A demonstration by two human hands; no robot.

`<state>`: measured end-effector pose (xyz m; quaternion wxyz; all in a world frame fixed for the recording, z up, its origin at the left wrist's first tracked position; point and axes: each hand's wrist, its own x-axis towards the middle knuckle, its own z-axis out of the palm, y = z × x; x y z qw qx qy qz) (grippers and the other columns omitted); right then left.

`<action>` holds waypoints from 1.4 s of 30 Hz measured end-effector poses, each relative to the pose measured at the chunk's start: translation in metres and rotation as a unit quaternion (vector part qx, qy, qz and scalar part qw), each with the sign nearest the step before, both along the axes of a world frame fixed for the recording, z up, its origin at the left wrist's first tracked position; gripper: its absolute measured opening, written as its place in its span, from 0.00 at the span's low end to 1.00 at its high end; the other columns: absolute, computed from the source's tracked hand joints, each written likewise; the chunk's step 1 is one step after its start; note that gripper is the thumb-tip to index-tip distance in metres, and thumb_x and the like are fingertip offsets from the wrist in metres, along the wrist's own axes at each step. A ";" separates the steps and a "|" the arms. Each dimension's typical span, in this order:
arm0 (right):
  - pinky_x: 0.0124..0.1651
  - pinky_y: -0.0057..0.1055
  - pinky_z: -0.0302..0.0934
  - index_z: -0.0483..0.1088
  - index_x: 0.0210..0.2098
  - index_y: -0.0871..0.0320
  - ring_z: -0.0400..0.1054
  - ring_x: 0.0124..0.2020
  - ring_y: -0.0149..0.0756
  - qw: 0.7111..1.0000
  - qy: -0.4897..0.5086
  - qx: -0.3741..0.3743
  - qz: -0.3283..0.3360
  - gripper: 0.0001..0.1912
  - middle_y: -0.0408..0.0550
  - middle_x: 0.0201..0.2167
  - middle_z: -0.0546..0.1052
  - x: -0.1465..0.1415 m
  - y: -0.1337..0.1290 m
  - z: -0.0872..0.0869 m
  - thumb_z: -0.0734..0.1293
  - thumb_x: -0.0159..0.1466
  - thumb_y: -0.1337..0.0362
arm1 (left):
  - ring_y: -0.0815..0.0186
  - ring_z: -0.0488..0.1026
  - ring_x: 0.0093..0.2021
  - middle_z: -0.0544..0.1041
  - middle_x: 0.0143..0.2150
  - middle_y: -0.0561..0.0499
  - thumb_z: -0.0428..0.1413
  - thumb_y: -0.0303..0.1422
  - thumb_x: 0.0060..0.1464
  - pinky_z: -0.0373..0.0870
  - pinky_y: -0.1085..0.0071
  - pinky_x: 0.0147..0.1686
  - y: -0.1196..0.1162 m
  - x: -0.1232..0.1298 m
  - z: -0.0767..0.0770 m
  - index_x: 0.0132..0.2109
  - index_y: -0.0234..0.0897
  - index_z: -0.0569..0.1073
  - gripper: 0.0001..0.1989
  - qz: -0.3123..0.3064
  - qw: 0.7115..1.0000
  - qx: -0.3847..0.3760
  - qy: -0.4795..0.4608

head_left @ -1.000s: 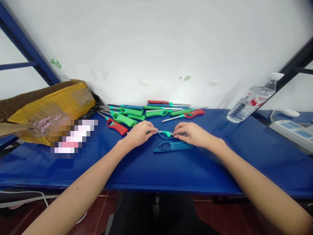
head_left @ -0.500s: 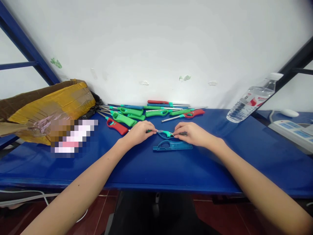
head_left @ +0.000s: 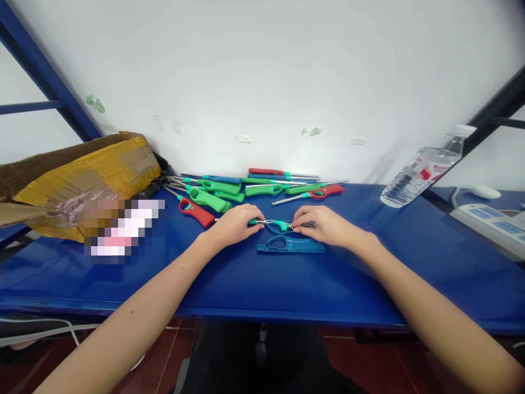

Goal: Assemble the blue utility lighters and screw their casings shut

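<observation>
My left hand [head_left: 241, 224] is closed, its thumb and fingers pinching the thin metal tube end of an opened blue gas lighter. On the other side, my right hand [head_left: 318, 223] pinches a small dark part at the lighter's handle end. Between the hands shows the lighter's turquoise trigger [head_left: 281, 225], set by the blue loop of the lower shell. The fingers hide much of this lighter. Just in front of it, the loose blue half shell [head_left: 291, 245] lies on the blue table [head_left: 262, 284], touched by neither hand.
Several green, red and blue gas lighters [head_left: 209, 200] lie along the wall behind my hands. An opened cardboard box [head_left: 82, 180] with yellow tape is at left. A tilted water bottle [head_left: 422, 169] and a white power strip [head_left: 488, 221] are at right.
My left fingers have shifted slightly, and more of the metal and a green bit show at their tips. The right hand and the loose half shell stay almost in place.
</observation>
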<state>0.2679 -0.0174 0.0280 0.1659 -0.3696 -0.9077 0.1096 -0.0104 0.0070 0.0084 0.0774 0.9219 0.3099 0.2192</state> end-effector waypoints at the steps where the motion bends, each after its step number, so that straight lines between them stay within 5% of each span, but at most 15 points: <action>1: 0.43 0.35 0.67 0.81 0.41 0.55 0.74 0.38 0.39 1.000 -0.001 0.000 -0.001 0.10 0.51 0.42 0.79 0.000 0.000 0.000 0.66 0.66 0.64 | 0.62 0.75 0.44 0.79 0.43 0.47 0.56 0.29 0.60 0.72 0.66 0.45 -0.001 0.000 0.000 0.44 0.36 0.78 0.07 0.001 1.000 0.006 -0.001; 25: 0.42 0.35 0.67 0.81 0.41 0.55 0.74 0.38 0.39 1.000 -0.005 -0.002 -0.002 0.10 0.51 0.42 0.79 0.000 -0.001 0.000 0.66 0.65 0.64 | 0.62 0.69 0.41 0.73 0.44 0.44 0.45 0.26 0.65 0.65 0.66 0.44 -0.011 0.008 -0.001 0.51 0.37 0.76 0.16 -0.004 0.979 0.149 0.137; 42: 0.45 0.37 0.67 0.80 0.42 0.56 0.73 0.40 0.40 1.000 -0.011 -0.005 -0.008 0.10 0.51 0.43 0.78 -0.001 0.000 -0.002 0.67 0.66 0.64 | 0.62 0.72 0.44 0.73 0.45 0.46 0.47 0.27 0.65 0.69 0.66 0.45 -0.008 0.008 -0.011 0.51 0.37 0.75 0.14 0.006 0.998 0.049 0.037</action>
